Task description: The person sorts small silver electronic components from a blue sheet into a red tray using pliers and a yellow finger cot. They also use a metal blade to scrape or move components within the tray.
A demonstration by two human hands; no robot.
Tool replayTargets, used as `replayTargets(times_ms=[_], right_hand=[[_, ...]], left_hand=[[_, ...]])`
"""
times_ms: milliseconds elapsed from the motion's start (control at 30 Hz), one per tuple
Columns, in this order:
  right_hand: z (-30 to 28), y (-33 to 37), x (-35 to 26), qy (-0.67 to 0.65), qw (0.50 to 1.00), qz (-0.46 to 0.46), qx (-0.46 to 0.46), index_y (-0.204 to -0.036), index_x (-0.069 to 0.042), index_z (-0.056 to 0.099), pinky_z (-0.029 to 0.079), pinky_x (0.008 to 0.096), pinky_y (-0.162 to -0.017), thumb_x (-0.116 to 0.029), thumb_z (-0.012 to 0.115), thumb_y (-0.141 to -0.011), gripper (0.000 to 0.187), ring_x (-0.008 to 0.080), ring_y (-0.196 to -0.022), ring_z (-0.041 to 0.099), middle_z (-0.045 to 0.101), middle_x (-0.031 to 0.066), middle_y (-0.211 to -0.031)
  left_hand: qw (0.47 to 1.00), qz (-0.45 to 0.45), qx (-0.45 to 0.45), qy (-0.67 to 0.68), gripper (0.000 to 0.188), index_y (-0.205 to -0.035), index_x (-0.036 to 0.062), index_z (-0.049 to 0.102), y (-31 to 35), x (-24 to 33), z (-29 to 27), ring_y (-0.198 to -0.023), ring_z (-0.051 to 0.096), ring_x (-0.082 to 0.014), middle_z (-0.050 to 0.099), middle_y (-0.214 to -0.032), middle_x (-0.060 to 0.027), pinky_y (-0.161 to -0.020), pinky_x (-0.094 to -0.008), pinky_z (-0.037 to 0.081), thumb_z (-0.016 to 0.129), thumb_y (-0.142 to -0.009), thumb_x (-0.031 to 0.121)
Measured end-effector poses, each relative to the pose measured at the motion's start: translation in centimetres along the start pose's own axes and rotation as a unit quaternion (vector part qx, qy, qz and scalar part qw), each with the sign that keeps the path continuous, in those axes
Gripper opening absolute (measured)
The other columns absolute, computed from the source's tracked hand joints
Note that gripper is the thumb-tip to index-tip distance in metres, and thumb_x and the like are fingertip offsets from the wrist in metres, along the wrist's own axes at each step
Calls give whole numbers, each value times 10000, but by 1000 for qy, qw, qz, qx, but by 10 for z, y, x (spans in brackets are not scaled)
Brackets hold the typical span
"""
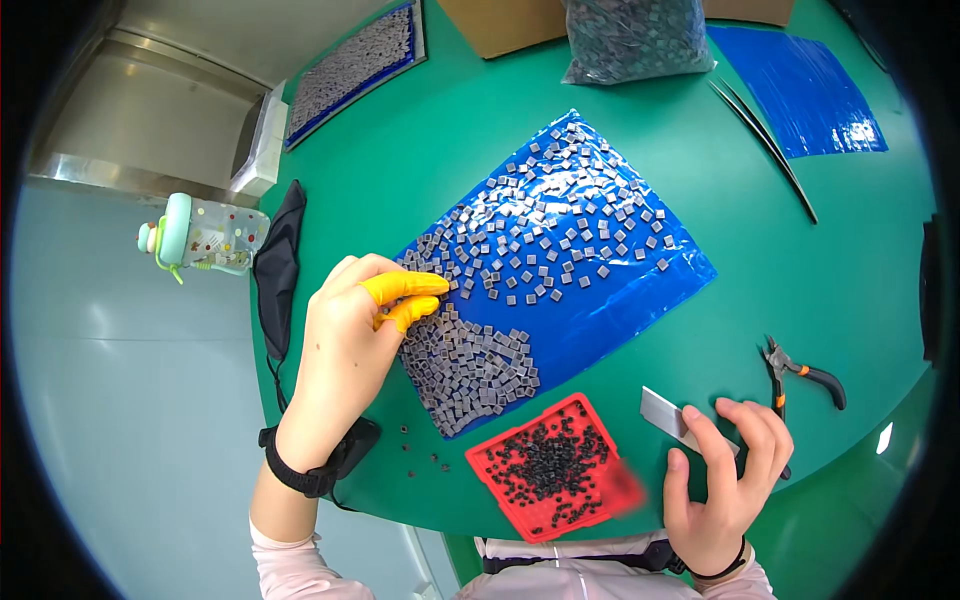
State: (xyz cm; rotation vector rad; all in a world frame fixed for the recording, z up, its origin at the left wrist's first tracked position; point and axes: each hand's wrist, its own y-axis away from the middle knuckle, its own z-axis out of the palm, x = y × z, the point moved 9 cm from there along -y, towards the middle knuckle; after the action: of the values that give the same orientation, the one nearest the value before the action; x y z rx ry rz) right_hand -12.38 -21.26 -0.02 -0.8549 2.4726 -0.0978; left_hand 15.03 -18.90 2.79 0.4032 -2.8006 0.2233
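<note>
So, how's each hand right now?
Left hand: pinched closed at small grey square pieces; contents hidden.
Right hand: touching a flat grey metal strip; open or gripping, can't tell.

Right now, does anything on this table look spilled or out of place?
Yes: a few small dark pieces lie loose on the green table, left of the red tray. They look strayed, being off both the tray and the blue sheet.

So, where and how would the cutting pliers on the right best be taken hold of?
Probably around both handles of the cutting pliers, with the right hand coming from the near right side. The jaws point toward the far side, while the handles spread apart: one curves off to the right, the other runs nearward and is partly hidden by that hand.
</note>
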Motion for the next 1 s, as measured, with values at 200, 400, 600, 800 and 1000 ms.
replayTargets(times_ms=[200, 400, 600, 800, 1000], right_hand=[[0, 0, 0, -2, 1000, 1, 2, -1073, -63, 636, 383, 476, -910, -51, 651, -698, 376, 368, -1073, 465, 524, 139, -1138], [-2, -1, -1, 0, 1000, 2, 3, -1064, -66, 640, 387, 475, -905, -56, 652, -703, 362, 367, -1075, 465, 527, 137, -1134], [1, 0, 0, -3, 1000, 3, 3, -1060, -68, 640, 390, 474, -903, -61, 651, -708, 353, 366, -1075, 464, 528, 135, -1131], [0, -1, 0, 0, 1000, 2, 4, -1055, -70, 641, 391, 472, -903, -58, 650, -705, 350, 365, -1075, 464, 529, 134, -1129], [-1, 0, 0, 0, 1000, 3, 8, -1050, -69, 642, 394, 471, -901, -56, 648, -704, 346, 365, -1075, 465, 531, 131, -1127]], left_hand=[[999, 14, -1, -30, 250, -914, 56, 727, 4, 4, 0, -788, 557, -240, 606, -846, -72, -673, -322, 475, 736, -674, -14], [999, 14, -2, -35, 254, -911, 54, 724, 4, 7, -2, -796, 558, -242, 608, -848, -71, -683, -325, 480, 734, -668, -20], [998, 18, 2, -52, 253, -907, 60, 725, 6, 7, -1, -796, 559, -237, 611, -849, -63, -683, -326, 481, 737, -666, -17], [998, 34, 24, -47, 249, -894, 65, 727, 7, 10, -5, -780, 551, -227, 614, -845, -50, -662, -321, 477, 746, -658, -12], [997, 52, 27, -56, 248, -873, 68, 728, 7, 15, -5, -766, 542, -221, 612, -838, -42, -642, -314, 471, 772, -636, 8]])
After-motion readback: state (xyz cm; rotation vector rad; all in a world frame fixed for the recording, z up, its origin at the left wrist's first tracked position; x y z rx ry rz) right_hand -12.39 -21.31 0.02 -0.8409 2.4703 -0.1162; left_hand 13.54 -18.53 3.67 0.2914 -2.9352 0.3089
